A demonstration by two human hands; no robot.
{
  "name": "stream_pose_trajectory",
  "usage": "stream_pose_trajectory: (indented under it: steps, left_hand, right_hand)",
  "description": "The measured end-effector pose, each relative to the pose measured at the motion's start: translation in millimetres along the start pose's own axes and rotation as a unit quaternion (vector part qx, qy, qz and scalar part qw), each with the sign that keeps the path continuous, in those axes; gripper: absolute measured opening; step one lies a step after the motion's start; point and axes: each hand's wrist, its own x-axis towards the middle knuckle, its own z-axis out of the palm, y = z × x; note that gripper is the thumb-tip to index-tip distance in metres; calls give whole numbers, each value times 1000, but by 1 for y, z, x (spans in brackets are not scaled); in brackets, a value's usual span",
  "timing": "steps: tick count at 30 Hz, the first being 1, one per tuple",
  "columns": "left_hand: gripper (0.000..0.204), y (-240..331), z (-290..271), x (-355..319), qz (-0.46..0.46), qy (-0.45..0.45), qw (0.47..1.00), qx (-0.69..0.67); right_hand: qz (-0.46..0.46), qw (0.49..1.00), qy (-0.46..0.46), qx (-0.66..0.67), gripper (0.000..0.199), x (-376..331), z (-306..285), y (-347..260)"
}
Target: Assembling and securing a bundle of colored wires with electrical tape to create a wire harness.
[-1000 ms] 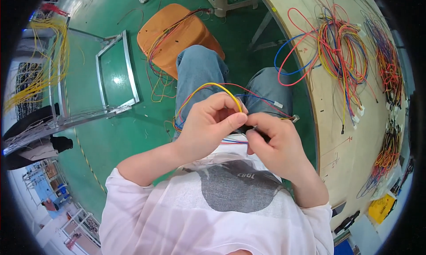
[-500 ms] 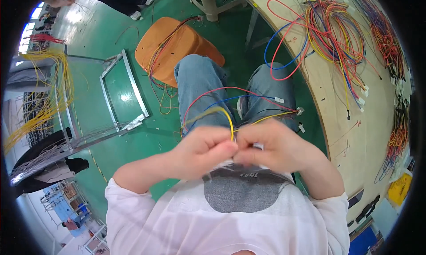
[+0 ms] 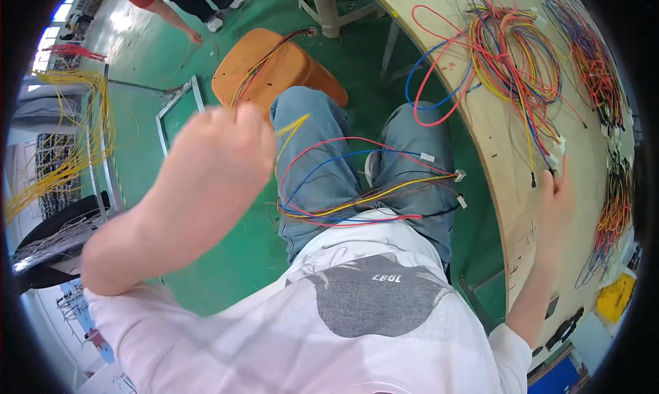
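Note:
My left hand (image 3: 223,143), blurred, is raised above my left thigh with its fingers curled closed. A thin yellow wire (image 3: 296,125) bends up from my lap and runs to this hand's edge; the fingertips are hidden. Across my thighs lies a loose bundle of red, blue, yellow and black wires (image 3: 357,200) with a white connector (image 3: 460,176) at its right end. Over the table, my right hand (image 3: 557,191) reaches with thumb and finger apart to the connector ends of a large coiled wire bundle (image 3: 511,58). Whether it touches them is unclear.
An orange stool (image 3: 247,61) carrying more wires stands ahead of my left knee. Wire bundles (image 3: 607,78) line the wooden table's (image 3: 511,154) far right side. Yellow wires (image 3: 89,147) hang over a metal frame at left. Another person (image 3: 165,9) bends toward the floor.
My hands have parted from together over my lap. The left moved up and left, the right out to the table. More of the lap bundle shows. The other person has reached down.

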Motion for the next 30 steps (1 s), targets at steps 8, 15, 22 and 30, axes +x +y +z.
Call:
stream_pose_trajectory:
  steps: [8,15,22,30]
  left_hand:
    - [11,-17,15,40,162,419,880,152]
    - [18,17,17,58,189,433,878,-71]
    - [21,50,51,39,-91,244,541,-800]
    - [17,48,59,39,-74,201,487,-847]
  right_hand:
    - [-143,976,140,-84,33,-9,-1,1]
    - [-267,762,-230,543,20,-69,35,-164]
    - [-136,670,-383,621,17,-76,43,-179]
    - [-222,733,-326,553,13,-76,62,-156]
